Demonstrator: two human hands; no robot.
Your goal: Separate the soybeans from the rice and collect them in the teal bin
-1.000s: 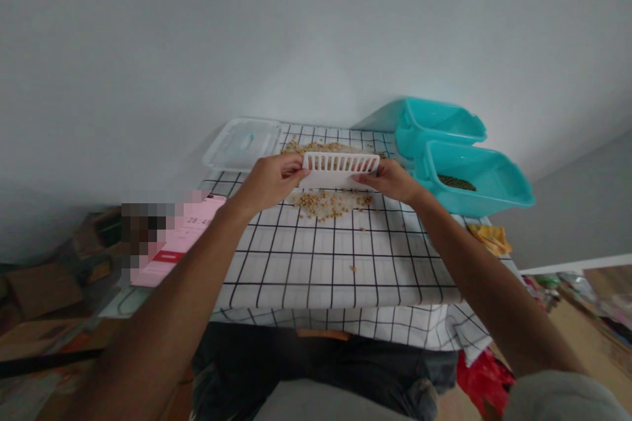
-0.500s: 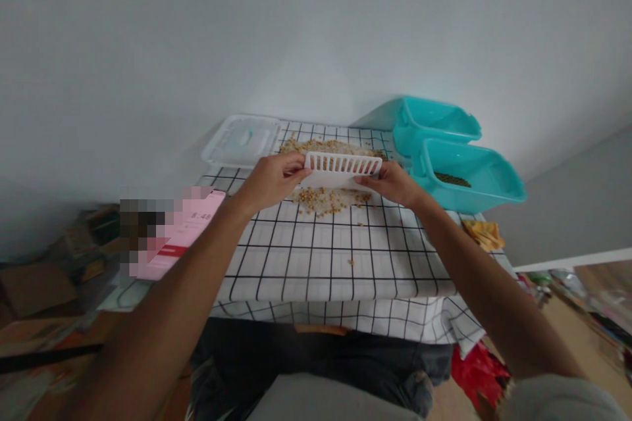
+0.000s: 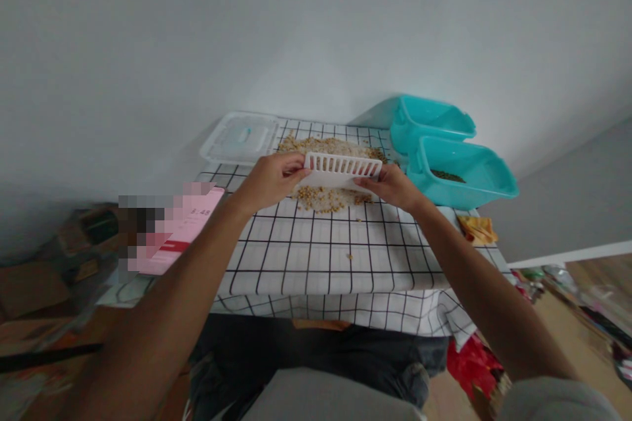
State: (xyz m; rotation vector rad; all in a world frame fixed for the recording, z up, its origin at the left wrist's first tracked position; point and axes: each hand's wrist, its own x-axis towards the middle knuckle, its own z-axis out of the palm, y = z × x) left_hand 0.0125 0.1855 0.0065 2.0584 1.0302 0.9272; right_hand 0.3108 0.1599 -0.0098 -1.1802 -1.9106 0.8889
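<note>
Both hands hold a white plastic panel [image 3: 340, 174] with a row of slots along its upper edge. My left hand [image 3: 276, 181] pinches its left end and my right hand [image 3: 392, 184] grips its right end, thumbs on the near face. Loose yellow kernels [image 3: 320, 199] mixed with pale, rice-like grains lie on the near side of the panel. Beyond it spreads more of the grain mix [image 3: 316, 144], with a darker patch near its right end. The panel hides the middle of the grains. Whether its lower edge touches the cloth I cannot tell.
A checked cloth [image 3: 296, 256] covers the table against the wall. At back left lies a clear plastic lid [image 3: 241, 138]. Two turquoise bins [image 3: 488, 174] [image 3: 434, 120] stand right, the nearer with green grains inside. A yellow cloth [image 3: 476, 229] and a pink device [image 3: 197, 210] lie at the sides.
The view has shifted slightly, so the table and bins appear a little higher and further left. Both hands keep their hold on the panel, which shows almost no movement.
</note>
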